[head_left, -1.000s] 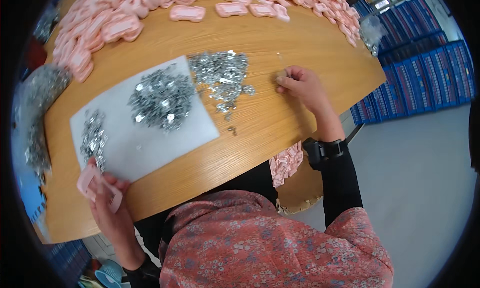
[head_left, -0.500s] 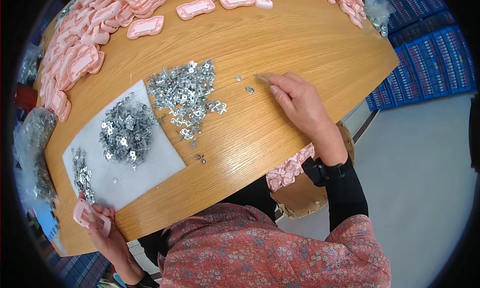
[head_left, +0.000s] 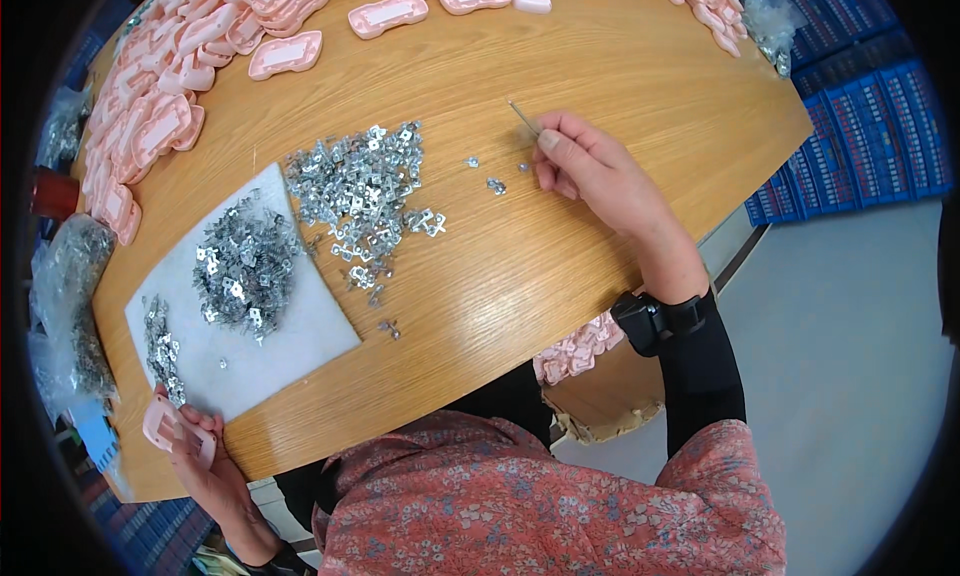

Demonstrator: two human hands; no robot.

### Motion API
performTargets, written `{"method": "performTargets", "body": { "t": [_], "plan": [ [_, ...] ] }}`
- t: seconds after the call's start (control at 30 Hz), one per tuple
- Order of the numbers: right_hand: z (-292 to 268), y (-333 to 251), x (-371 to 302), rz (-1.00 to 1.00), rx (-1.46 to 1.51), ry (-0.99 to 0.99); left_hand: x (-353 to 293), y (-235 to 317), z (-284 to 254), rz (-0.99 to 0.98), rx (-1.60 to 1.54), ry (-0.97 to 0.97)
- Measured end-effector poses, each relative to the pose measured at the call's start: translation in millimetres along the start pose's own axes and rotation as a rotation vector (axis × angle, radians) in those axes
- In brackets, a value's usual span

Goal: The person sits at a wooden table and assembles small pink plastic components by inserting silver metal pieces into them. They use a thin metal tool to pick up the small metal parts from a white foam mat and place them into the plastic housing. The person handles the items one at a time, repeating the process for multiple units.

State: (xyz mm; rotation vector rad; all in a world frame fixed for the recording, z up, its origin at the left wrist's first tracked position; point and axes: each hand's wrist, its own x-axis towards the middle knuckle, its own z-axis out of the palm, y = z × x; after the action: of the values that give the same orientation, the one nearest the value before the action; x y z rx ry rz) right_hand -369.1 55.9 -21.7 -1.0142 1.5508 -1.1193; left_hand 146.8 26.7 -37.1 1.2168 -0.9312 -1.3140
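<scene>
Near the table's left front corner, my left hand [head_left: 215, 476] is closed around a pink plastic shell [head_left: 165, 424] with a cut-out in it. My right hand [head_left: 590, 171] is over the right part of the table, pinching a thin metal tool that looks like tweezers [head_left: 524, 118], its tip pointing up and left. A few loose metal clips [head_left: 496, 186] lie just left of that hand. A heap of small silvery clips [head_left: 365, 186] is on the wood, and a denser heap [head_left: 245, 266] sits on a white foam sheet [head_left: 300, 351]. A narrow row of clips [head_left: 162, 348] lies close to my left hand.
Pink shells [head_left: 150, 106] are piled along the far left, with more [head_left: 388, 14] at the far edge and far right. Plastic bags of metal parts [head_left: 75, 306] line the left edge. Blue trays [head_left: 850, 141] stand on the right. Below the table is a carton [head_left: 610, 386] with pink pieces.
My right hand has turned, and the tweezers now point farther up the table. A small clip beside that hand has come into sight. The left hand still holds the pink shell.
</scene>
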Motion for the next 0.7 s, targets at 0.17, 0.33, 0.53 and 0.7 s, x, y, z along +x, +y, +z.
{"method": "performTargets", "body": {
  "t": [0.17,0.33,0.53,0.7],
  "plan": [
    [-4,-2,-3,-0.057,-0.139,0.102,2,-1,-5,-0.016,0.004,-0.017],
    [-6,2,-17,-0.343,-0.710,0.271,2,0,-4,-0.019,-0.017,-0.040],
    [5,7,-35,-0.456,-1.097,0.342,3,-1,-5,-0.003,-0.013,-0.049],
    [15,9,-26,-0.512,-1.213,0.358,1,0,-2,-0.010,0.001,0.002]
  ]
}}
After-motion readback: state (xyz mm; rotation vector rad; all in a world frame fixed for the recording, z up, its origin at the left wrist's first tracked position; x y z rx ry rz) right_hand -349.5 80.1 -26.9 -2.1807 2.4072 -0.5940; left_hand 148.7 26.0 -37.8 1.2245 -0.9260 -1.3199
